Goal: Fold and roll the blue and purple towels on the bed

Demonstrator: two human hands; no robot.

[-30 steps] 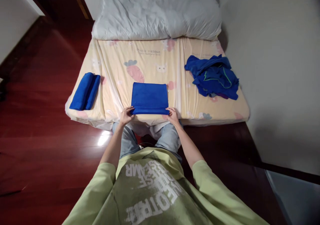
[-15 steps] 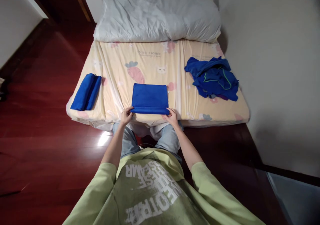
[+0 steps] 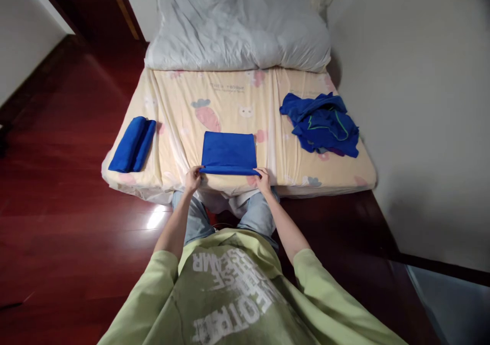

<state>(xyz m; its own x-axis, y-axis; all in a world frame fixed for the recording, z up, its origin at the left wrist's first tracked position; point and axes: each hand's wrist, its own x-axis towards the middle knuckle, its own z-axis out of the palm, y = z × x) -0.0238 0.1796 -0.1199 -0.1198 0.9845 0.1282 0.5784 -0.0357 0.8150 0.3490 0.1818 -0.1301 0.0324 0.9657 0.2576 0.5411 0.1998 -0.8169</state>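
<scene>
A folded blue towel (image 3: 228,151) lies flat near the front edge of the mattress (image 3: 179,110), which has a cream sheet with cartoon prints. My left hand (image 3: 192,178) pinches the towel's near left corner. My right hand (image 3: 263,179) pinches its near right corner. Both hands are closed on the near edge, which is lifted slightly off the sheet.
A rolled blue towel (image 3: 132,144) sits at the mattress's left edge. A crumpled heap of blue cloths (image 3: 321,124) lies at the right, near the white wall. A white duvet (image 3: 237,26) is bunched at the far end. Dark red wooden floor (image 3: 65,181) surrounds the mattress.
The hands have kept their grip on the towel's near corners, and its near edge looks a little thinner and more raised. The camera has tilted slightly.
</scene>
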